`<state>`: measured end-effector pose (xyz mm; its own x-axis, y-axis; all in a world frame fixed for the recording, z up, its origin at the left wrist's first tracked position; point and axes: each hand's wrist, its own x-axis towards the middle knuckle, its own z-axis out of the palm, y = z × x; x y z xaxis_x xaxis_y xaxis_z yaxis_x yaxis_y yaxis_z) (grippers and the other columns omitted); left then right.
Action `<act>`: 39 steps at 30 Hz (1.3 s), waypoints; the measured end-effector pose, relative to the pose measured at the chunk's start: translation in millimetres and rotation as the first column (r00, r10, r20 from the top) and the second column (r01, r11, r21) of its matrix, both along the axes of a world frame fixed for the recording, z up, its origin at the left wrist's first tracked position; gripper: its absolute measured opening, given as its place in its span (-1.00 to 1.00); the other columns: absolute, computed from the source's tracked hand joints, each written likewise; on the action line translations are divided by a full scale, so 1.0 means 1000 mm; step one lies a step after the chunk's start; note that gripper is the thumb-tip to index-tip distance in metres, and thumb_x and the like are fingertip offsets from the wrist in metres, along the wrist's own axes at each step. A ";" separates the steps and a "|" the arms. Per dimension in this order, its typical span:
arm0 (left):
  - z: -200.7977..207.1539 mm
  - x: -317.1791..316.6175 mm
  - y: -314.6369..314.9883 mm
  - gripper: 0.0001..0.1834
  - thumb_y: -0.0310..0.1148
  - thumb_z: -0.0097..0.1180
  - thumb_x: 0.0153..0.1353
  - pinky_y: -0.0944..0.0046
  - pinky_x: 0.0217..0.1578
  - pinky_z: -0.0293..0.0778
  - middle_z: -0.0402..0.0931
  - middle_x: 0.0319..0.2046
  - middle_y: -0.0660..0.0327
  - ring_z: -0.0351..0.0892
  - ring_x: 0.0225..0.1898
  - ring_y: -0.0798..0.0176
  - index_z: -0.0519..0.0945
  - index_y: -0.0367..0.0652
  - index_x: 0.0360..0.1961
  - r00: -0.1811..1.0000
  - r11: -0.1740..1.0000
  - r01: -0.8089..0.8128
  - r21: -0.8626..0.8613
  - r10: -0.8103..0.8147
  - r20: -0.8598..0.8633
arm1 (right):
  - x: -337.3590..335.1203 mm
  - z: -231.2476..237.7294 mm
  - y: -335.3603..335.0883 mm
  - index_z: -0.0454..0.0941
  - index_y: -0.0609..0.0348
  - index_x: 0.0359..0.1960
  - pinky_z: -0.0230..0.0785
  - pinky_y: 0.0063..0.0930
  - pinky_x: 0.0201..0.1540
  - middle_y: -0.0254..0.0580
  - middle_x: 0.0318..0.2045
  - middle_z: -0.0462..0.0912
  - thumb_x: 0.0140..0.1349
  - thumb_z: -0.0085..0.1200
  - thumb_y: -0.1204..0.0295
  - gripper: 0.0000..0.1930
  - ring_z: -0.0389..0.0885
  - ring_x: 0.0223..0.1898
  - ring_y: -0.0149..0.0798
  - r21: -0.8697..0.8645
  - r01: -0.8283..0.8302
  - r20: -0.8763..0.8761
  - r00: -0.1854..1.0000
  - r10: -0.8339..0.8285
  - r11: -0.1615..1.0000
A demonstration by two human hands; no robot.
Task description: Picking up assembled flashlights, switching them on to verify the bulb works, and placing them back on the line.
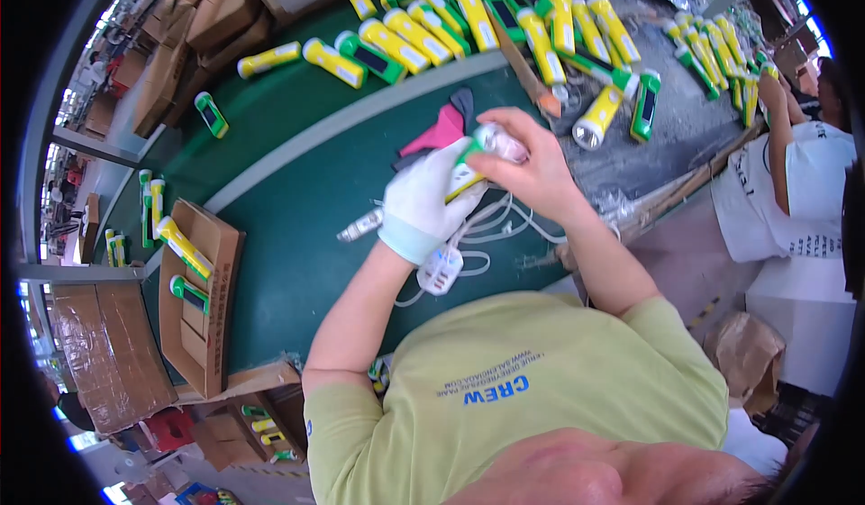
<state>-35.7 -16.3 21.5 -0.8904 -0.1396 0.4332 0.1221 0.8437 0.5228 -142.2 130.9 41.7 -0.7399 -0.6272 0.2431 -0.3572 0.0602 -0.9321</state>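
In my white-gloved left hand [416, 200] is a yellow and green flashlight [463, 179], gripped around its body and tilted up to the right. My bare right hand [541, 170] closes its thumb and fingers on the flashlight's clear head end, which is slightly blurred. Behind the left hand lies a pink and dark cloth [441, 130]. A white power strip [440, 271] sits just below the glove, and its white cable loops to the right under my hands. Left of the glove is a small whitish, slim object [362, 226] whose kind I cannot make out.
Many flashlights [417, 41] lie along the green belt beyond a metal rail [297, 149] and on the grey table [622, 176] at right. An open cardboard box [232, 298] holding flashlights stands left. Another person [788, 158] handles flashlights at far right.
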 end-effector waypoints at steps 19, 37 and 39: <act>-0.061 0.004 -0.020 -0.55 0.00 -0.12 0.39 0.19 -0.33 0.59 0.57 -0.24 0.11 0.61 -0.32 0.22 0.39 -0.16 0.04 0.978 -0.143 -0.178 0.974 0.085 0.191 | 0.035 -0.032 -0.010 0.61 0.17 -0.25 0.46 -0.35 -0.43 -0.17 -0.43 0.60 0.11 0.19 0.51 -0.85 0.60 -0.45 -0.10 0.132 -0.194 -0.595 0.768 0.235 0.972; -0.003 0.000 -0.019 -0.61 -0.09 -0.06 0.36 0.31 -0.41 0.52 0.49 -0.40 0.17 0.53 -0.46 0.35 0.35 -0.18 0.00 0.988 0.049 0.154 0.987 -0.010 -0.153 | 0.063 -0.057 0.014 0.66 0.07 -0.26 0.41 -0.41 -0.50 -0.29 -0.40 0.67 0.09 0.25 0.49 -0.84 0.61 -0.46 -0.25 0.168 -0.540 -0.428 0.714 0.554 0.825; -0.008 0.002 -0.017 -0.58 -0.04 -0.13 0.38 0.36 -0.50 0.49 0.46 -0.41 0.19 0.52 -0.49 0.33 0.30 -0.13 0.06 0.992 0.059 0.129 0.990 0.008 -0.130 | 0.067 -0.062 0.020 0.66 0.09 -0.25 0.44 -0.43 -0.45 -0.26 -0.37 0.69 0.10 0.24 0.53 -0.84 0.64 -0.42 -0.25 0.099 -0.591 -0.271 0.758 0.593 0.801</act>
<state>-33.5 -33.1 13.0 -0.8942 -0.4476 0.0022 0.2378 -0.4710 0.8495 -75.1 150.8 -19.9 -0.1233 -0.9202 0.3716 -0.5634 -0.2434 -0.7895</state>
